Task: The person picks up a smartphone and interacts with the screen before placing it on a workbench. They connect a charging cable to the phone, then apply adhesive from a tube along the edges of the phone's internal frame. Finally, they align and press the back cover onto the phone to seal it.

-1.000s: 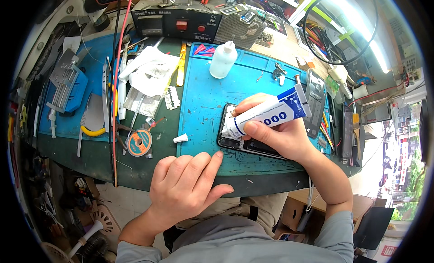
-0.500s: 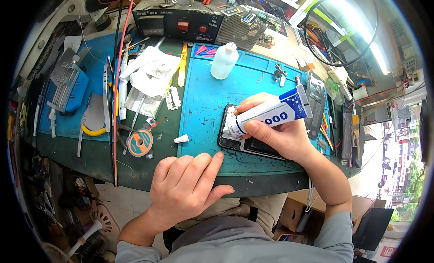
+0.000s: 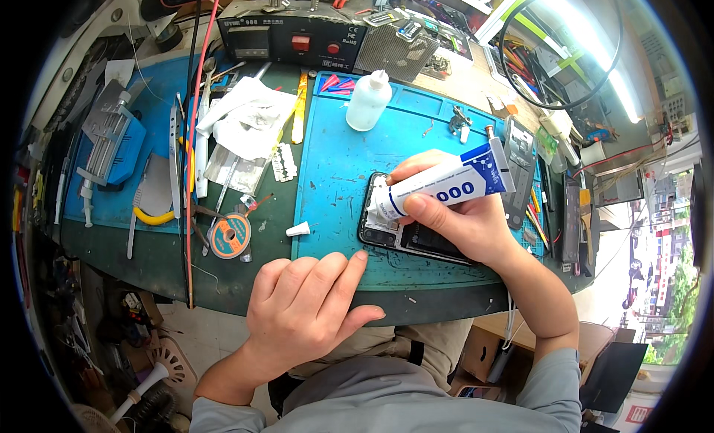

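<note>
The white glue tube with blue markings (image 3: pixel 446 186) sits in the right hand (image 3: pixel 461 225), whose fingers (image 3: pixel 416 204) are wrapped around its body, thumb pressed on the near side; the nozzle end points down and left onto the opened phone (image 3: pixel 405 228), which lies flat under those fingers on the blue mat (image 3: pixel 349 158). The tube's flat crimped end angles up and away to the right of the fingers. Just left of the nozzle, on the mat's edge, lies a small white cap (image 3: pixel 298 229), apart from the phone. The left hand (image 3: pixel 309 303) rests palm down at the near edge of the surface (image 3: pixel 149 258), its fingers (image 3: pixel 349 269) loosely spread and holding nothing, the index tip lying on the mat just short of the phone's near corner. Beyond the right-hand fingers stands a translucent squeeze bottle (image 3: pixel 368 100) on the mat. Left of the left-hand fingers sit a small spool of wire (image 3: pixel 228 236), a yellow-handled tool (image 3: pixel 152 217) and a heap of white wipes (image 3: pixel 249 124). At the back stands a dark control box with a red switch (image 3: pixel 297 42).
</note>
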`<state>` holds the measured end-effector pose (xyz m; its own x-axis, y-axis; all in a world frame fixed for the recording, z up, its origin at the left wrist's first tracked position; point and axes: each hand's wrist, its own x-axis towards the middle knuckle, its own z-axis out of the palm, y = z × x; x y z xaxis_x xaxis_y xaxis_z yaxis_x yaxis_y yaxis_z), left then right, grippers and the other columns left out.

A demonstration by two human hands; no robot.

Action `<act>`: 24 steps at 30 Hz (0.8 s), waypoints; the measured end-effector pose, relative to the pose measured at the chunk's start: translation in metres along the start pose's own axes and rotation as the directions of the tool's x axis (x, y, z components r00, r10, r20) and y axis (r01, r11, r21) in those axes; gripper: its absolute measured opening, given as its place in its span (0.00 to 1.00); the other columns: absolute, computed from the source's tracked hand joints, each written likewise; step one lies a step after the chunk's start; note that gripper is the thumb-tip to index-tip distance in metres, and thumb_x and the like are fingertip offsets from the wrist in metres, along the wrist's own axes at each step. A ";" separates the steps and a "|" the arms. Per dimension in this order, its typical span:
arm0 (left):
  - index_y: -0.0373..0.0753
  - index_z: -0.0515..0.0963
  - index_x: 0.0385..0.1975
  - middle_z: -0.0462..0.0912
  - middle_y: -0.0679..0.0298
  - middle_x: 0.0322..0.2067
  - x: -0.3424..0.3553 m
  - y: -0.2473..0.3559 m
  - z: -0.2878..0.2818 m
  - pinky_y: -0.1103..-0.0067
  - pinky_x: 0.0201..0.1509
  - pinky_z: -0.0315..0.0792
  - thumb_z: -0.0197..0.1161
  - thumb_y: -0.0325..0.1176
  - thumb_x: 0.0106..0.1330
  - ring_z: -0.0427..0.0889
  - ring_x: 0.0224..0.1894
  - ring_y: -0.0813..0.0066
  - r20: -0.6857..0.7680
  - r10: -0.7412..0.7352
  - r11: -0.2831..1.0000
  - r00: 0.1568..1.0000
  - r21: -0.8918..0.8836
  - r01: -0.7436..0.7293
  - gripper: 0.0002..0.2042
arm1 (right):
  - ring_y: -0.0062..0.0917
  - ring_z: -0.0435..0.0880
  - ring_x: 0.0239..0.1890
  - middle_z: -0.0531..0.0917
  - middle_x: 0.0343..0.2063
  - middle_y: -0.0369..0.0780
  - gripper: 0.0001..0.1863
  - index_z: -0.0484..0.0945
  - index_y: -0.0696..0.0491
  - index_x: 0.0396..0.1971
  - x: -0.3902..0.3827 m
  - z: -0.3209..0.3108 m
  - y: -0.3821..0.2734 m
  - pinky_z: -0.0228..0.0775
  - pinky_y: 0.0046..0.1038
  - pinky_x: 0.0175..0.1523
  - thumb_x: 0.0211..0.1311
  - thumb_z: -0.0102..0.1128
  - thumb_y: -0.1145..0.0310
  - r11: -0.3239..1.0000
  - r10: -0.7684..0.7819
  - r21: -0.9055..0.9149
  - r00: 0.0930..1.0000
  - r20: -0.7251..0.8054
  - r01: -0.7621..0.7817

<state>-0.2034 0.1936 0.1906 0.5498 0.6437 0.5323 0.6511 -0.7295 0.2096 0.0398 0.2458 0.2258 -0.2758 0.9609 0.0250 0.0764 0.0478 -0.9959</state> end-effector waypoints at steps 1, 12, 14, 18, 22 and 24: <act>0.39 0.85 0.46 0.78 0.67 0.38 0.000 0.000 0.000 0.71 0.42 0.65 0.58 0.58 0.67 0.74 0.37 0.69 0.001 -0.001 1.000 1.000 -0.001 0.001 0.27 | 0.16 0.82 0.43 0.85 0.40 0.36 0.16 0.80 0.57 0.49 0.000 0.000 0.000 0.76 0.21 0.48 0.66 0.69 0.66 1.000 0.006 0.005 1.000 -0.002 -0.006; 0.39 0.85 0.46 0.78 0.67 0.39 0.000 0.000 0.000 0.71 0.43 0.65 0.58 0.58 0.67 0.74 0.37 0.69 0.006 -0.001 1.000 1.000 0.011 0.001 0.27 | 0.17 0.83 0.44 0.85 0.41 0.37 0.16 0.79 0.57 0.50 0.001 -0.001 0.001 0.77 0.21 0.48 0.66 0.68 0.67 1.000 0.010 0.011 1.000 0.000 -0.010; 0.39 0.85 0.46 0.78 0.67 0.39 0.000 0.000 0.000 0.71 0.43 0.65 0.58 0.59 0.67 0.74 0.37 0.69 0.008 -0.002 1.000 1.000 0.012 0.002 0.27 | 0.17 0.83 0.44 0.85 0.41 0.37 0.16 0.79 0.57 0.50 0.001 -0.001 0.001 0.77 0.22 0.49 0.67 0.68 0.67 1.000 0.011 0.014 1.000 -0.003 -0.011; 0.39 0.85 0.47 0.78 0.67 0.39 0.000 0.000 -0.001 0.71 0.43 0.65 0.57 0.59 0.67 0.74 0.37 0.69 0.009 -0.002 1.000 1.000 0.011 0.002 0.27 | 0.17 0.83 0.44 0.85 0.41 0.37 0.16 0.79 0.57 0.50 0.001 -0.001 0.002 0.77 0.22 0.49 0.67 0.68 0.67 1.000 0.014 0.016 1.000 -0.010 -0.014; 0.39 0.84 0.48 0.78 0.67 0.39 0.001 0.000 -0.001 0.71 0.43 0.66 0.57 0.60 0.67 0.74 0.37 0.69 0.017 0.001 1.000 1.000 0.007 -0.001 0.28 | 0.17 0.83 0.44 0.85 0.41 0.37 0.16 0.79 0.57 0.50 0.002 -0.002 0.002 0.77 0.22 0.49 0.67 0.68 0.66 1.000 0.017 0.025 1.000 -0.007 -0.016; 0.39 0.84 0.48 0.78 0.66 0.39 0.001 0.000 -0.001 0.71 0.43 0.66 0.57 0.60 0.67 0.74 0.37 0.69 0.026 0.003 1.000 1.000 0.006 -0.003 0.29 | 0.17 0.83 0.44 0.85 0.41 0.37 0.16 0.79 0.57 0.50 0.002 -0.003 0.003 0.77 0.21 0.49 0.67 0.68 0.66 0.999 0.024 0.028 1.000 -0.007 -0.024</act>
<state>-0.2033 0.1937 0.1922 0.5651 0.6473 0.5115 0.6528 -0.7300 0.2027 0.0421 0.2482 0.2231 -0.2667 0.9638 0.0014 0.0564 0.0171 -0.9983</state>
